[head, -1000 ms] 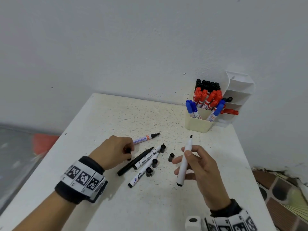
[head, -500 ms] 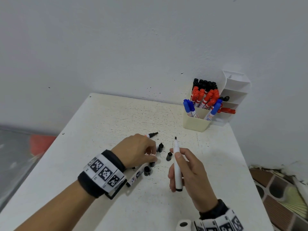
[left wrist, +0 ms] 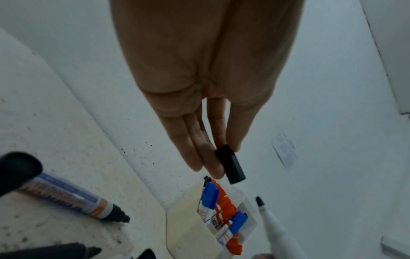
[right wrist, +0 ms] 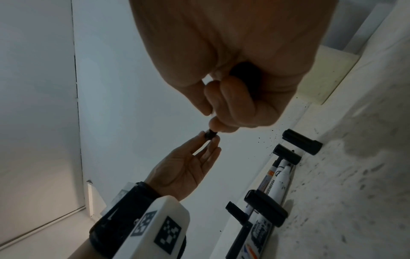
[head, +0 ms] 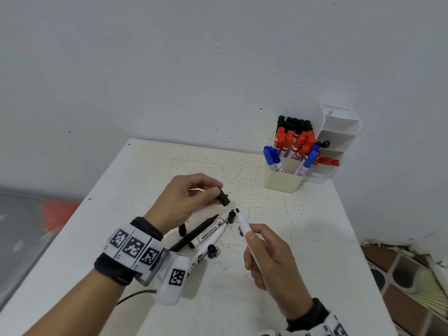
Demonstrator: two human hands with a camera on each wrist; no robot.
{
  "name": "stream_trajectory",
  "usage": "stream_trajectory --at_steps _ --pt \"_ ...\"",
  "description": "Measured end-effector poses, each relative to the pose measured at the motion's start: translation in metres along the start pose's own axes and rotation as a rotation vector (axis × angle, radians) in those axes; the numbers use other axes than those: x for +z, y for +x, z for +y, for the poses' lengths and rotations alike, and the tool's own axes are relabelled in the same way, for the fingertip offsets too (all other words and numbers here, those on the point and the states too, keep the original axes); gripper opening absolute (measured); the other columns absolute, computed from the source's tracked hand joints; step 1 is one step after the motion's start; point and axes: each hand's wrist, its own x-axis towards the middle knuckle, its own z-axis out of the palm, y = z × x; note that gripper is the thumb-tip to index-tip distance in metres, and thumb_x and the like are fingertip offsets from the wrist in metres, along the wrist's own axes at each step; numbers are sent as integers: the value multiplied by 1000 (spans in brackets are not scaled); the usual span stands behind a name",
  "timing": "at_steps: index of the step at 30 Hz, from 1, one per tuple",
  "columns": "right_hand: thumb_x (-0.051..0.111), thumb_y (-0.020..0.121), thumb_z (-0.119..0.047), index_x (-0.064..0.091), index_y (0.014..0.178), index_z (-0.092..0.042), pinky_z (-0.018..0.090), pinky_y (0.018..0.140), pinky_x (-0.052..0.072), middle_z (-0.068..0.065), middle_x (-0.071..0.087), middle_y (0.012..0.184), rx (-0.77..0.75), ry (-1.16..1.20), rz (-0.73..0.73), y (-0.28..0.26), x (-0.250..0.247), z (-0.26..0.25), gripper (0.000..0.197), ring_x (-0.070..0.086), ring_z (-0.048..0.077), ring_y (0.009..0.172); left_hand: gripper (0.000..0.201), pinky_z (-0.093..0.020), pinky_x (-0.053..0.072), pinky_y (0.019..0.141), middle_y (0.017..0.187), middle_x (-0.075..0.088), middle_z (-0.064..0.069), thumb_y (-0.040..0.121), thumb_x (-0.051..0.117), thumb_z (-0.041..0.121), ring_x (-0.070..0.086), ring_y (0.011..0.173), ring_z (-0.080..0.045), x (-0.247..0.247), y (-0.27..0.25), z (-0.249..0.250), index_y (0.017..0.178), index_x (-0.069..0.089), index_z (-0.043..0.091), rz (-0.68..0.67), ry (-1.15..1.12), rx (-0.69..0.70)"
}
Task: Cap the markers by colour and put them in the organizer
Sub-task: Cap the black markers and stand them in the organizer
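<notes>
My left hand (head: pixel 191 197) pinches a black cap (head: pixel 224 199) between thumb and fingertips, lifted above the table; the same black cap (left wrist: pixel 230 165) shows at the fingertips in the left wrist view. My right hand (head: pixel 269 258) grips an uncapped white marker (head: pixel 243 225), its black tip pointing up-left at the cap, a short gap between them. Several uncapped markers (head: pixel 206 235) and loose black caps (head: pixel 211 251) lie on the table below my left hand. The cream organizer (head: pixel 282 180) stands at the back right with capped blue, red and black markers.
The white speckled table (head: pixel 303 238) ends at a wall behind. A white tiered holder (head: pixel 339 132) stands right of the organizer, holding a red marker (head: pixel 328 161). Tiled floor lies beyond the table's right edge.
My left hand has picked a black cap off the table and lifted it toward the marker tip. My right hand has tilted the marker to the left toward the cap.
</notes>
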Motion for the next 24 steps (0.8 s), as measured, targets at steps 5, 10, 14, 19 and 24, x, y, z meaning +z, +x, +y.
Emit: stream_trajectory --at_steps 5,10,14,19,24 --pt "46 101 -21 63 102 -23 19 39 26 6 49 59 -39 20 -8 1 7 -4 17 29 10 40 15 -31 58 84 92 74 -14 86 68 11 74 86 -27 6 -7 9 99 69 2 -24 -156 -18" --pt "48 100 -22 65 99 -27 19 38 27 5 51 57 -86 8 14 3 12 -6 18 31 10 39 13 -31 58 85 92 75 -15 87 69 8 73 87 -28 14 -11 8 94 69 -3 -70 -155 -18" --pt "48 100 -23 65 104 -24 18 38 27 2 48 56 -116 -13 38 3 17 -6 18 31 8 38 23 -38 58 89 92 73 -23 82 70 11 71 91 -36 16 -13 5 95 66 -8 -75 -210 -2" --pt "48 100 -22 65 104 -24 18 37 27 3 46 56 -133 -30 31 3 20 -8 17 31 8 39 22 -41 56 92 95 74 -17 81 69 11 70 93 -33 12 -15 4 94 64 -6 -97 -251 -8" --pt "48 100 -24 63 98 -23 18 38 26 5 46 58 -97 -23 -25 5 14 -10 15 28 11 41 23 -37 55 89 96 72 -6 83 76 14 70 89 -27 1 -9 4 102 66 9 -79 -140 34"
